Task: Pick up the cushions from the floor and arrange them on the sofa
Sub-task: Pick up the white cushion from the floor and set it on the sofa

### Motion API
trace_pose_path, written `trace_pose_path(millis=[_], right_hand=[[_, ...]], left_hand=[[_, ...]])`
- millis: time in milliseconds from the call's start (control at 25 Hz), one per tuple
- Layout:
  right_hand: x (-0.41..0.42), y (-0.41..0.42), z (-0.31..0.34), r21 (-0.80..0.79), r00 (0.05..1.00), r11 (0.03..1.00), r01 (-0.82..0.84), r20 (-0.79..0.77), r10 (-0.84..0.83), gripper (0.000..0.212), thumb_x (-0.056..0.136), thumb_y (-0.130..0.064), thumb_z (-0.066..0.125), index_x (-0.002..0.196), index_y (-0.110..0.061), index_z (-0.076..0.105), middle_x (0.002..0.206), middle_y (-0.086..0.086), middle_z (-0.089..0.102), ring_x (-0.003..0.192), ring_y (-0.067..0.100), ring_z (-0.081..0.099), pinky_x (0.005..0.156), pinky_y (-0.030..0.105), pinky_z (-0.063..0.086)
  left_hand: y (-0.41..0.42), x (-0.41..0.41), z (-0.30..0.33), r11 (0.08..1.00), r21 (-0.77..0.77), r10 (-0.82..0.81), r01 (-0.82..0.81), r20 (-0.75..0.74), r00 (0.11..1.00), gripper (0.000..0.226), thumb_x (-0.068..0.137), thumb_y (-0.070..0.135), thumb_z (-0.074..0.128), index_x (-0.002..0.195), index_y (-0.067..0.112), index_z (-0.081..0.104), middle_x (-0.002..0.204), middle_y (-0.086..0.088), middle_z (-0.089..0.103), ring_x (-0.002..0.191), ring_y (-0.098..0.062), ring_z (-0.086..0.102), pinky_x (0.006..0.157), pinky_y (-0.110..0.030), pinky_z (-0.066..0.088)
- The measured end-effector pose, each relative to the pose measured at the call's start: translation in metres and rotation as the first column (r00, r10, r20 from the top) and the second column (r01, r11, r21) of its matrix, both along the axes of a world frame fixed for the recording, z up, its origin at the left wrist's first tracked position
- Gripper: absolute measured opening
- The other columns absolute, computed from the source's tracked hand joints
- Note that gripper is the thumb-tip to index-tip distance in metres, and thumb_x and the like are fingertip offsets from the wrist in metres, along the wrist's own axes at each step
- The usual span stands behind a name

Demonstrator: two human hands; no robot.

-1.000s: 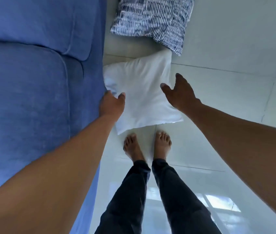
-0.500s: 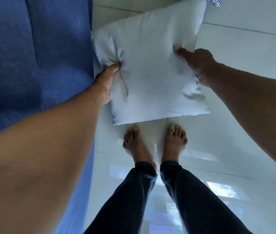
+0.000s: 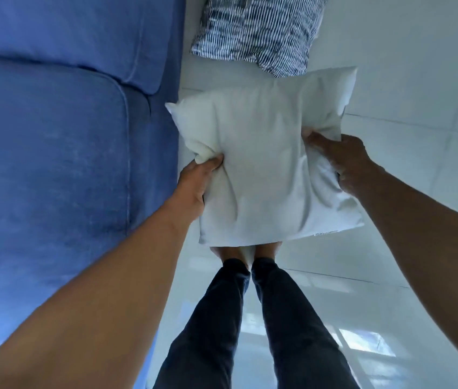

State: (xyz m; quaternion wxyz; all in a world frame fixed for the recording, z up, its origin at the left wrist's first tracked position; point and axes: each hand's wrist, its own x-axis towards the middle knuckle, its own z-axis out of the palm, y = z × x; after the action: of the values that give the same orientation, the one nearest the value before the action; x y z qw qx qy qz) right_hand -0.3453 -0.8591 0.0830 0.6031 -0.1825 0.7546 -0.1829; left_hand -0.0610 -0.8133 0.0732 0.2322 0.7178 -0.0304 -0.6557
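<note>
A plain white cushion (image 3: 261, 164) hangs in the air above my feet, held between both hands. My left hand (image 3: 194, 186) grips its left edge, thumb pressed into the fabric. My right hand (image 3: 345, 161) clamps its right edge. The cushion hides most of my feet. A blue-and-white striped cushion (image 3: 258, 32) lies on the floor just beyond it, partly cut off by the top of the view. The blue sofa (image 3: 54, 164) fills the left side, its seat cushions right beside my left hand.
Glossy pale floor tiles (image 3: 418, 80) stretch to the right and behind me. My legs in dark trousers (image 3: 250, 318) stand close to the sofa's front edge.
Both hands went from reaching to gripping the white cushion's sides, and it has risen off the floor, now covering my feet. The striped cushion is back in view.
</note>
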Motion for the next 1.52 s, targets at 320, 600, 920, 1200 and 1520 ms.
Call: trace_pose_path(millis=[320, 600, 920, 1200, 1520], right_hand=[[0.005, 0.002, 0.196, -0.12, 0.998, 0.992, 0.034, 0.05, -0.028, 0.066, 0.057, -0.056, 0.099, 0.102, -0.013, 0.079, 0.102, 0.002, 0.084, 0.099, 0.021, 0.08, 0.102, 0.044, 0.06], [0.045, 0.001, 0.347, -0.278, 0.993, 0.961, 0.004, 0.114, 0.029, 0.042, 0.074, -0.041, 0.094, 0.101, -0.012, 0.078, 0.08, -0.005, 0.079, 0.071, 0.009, 0.074, 0.083, 0.034, 0.059], [0.107, -0.022, 0.436, -0.38, 0.966, 0.923, -0.06, 0.21, 0.149, 0.035, 0.079, -0.026, 0.092, 0.109, -0.016, 0.078, 0.111, 0.004, 0.082, 0.106, 0.023, 0.078, 0.104, 0.045, 0.059], [0.176, -0.045, 0.461, -0.464, 0.91, 0.866, -0.183, 0.255, 0.329, 0.043, 0.079, -0.022, 0.092, 0.118, -0.009, 0.078, 0.112, 0.006, 0.083, 0.105, 0.026, 0.079, 0.101, 0.053, 0.059], [0.3, -0.055, 0.464, -0.502, 0.817, 0.795, -0.341, 0.26, 0.515, 0.032, 0.077, -0.021, 0.092, 0.106, -0.017, 0.079, 0.106, 0.003, 0.084, 0.101, 0.024, 0.08, 0.095, 0.045, 0.062]], left_hand=[[-0.007, 0.01, 0.199, 0.99, -0.141, 0.013, -0.014, -0.008, 1.0, 0.04, 0.091, 0.029, 0.083, 0.128, 0.016, 0.074, 0.12, -0.005, 0.082, 0.115, -0.025, 0.076, 0.106, -0.046, 0.059], [0.017, 0.051, 0.338, 0.949, -0.304, 0.087, -0.087, -0.015, 0.996, 0.039, 0.096, 0.025, 0.078, 0.132, 0.012, 0.072, 0.125, -0.008, 0.08, 0.119, -0.029, 0.075, 0.104, -0.046, 0.059], [0.043, 0.092, 0.436, 0.863, -0.471, 0.272, -0.184, 0.126, 0.954, 0.036, 0.09, 0.025, 0.084, 0.124, 0.016, 0.073, 0.12, -0.004, 0.082, 0.115, -0.029, 0.076, 0.101, -0.049, 0.061], [0.07, 0.142, 0.476, 0.762, -0.569, 0.447, -0.31, 0.115, 0.887, 0.032, 0.09, 0.022, 0.084, 0.12, 0.021, 0.071, 0.12, -0.001, 0.081, 0.112, -0.025, 0.076, 0.096, -0.045, 0.062], [0.115, 0.234, 0.477, 0.674, -0.585, 0.606, -0.451, 0.088, 0.791, 0.037, 0.09, 0.02, 0.082, 0.126, 0.019, 0.072, 0.119, -0.001, 0.082, 0.112, -0.027, 0.078, 0.093, -0.044, 0.063]])
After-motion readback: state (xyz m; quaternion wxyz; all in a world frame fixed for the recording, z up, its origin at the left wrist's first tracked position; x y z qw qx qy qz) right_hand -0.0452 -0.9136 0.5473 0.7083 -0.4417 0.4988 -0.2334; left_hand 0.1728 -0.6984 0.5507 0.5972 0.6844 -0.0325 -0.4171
